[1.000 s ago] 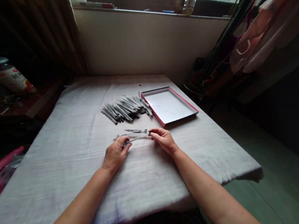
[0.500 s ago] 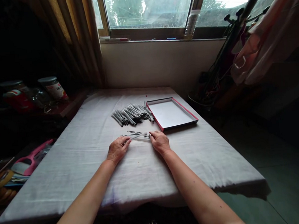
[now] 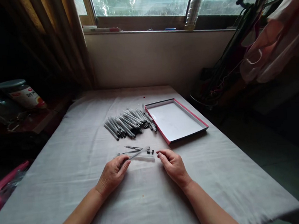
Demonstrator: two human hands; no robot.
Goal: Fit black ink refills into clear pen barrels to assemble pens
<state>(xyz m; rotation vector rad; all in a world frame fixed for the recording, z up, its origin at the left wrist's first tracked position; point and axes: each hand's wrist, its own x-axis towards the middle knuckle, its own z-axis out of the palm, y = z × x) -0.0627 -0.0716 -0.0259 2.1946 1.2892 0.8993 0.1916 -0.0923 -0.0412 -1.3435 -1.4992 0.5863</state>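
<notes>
My left hand [image 3: 114, 171] is closed on a slim translucent pen barrel [image 3: 139, 152] that slants up to the right. Thumb and fingertips of my right hand [image 3: 173, 166] are pinched together; whatever sits between them is too small to make out. Beside it on the cloth lie small black plugs [image 3: 152, 151]. Under and behind the held barrel are a clear tube [image 3: 147, 157] and thin dark pen refills [image 3: 133, 147]. Farther back rests a heap of pens [image 3: 129, 122], grey-white with black ends.
Right of the heap lies a shallow white tray with red sides [image 3: 178, 121]. A pale cloth [image 3: 72, 160] covers the table. Jars [image 3: 23, 95] stand on a side surface at left, above a pink-handled thing [image 3: 8, 188]. A bottle [image 3: 194, 12] is on the windowsill.
The view has tilted down and come closer. My right hand has drawn away to the right from the clear tubes, and the black plugs now show between the hands. My left hand still grips its barrel.
</notes>
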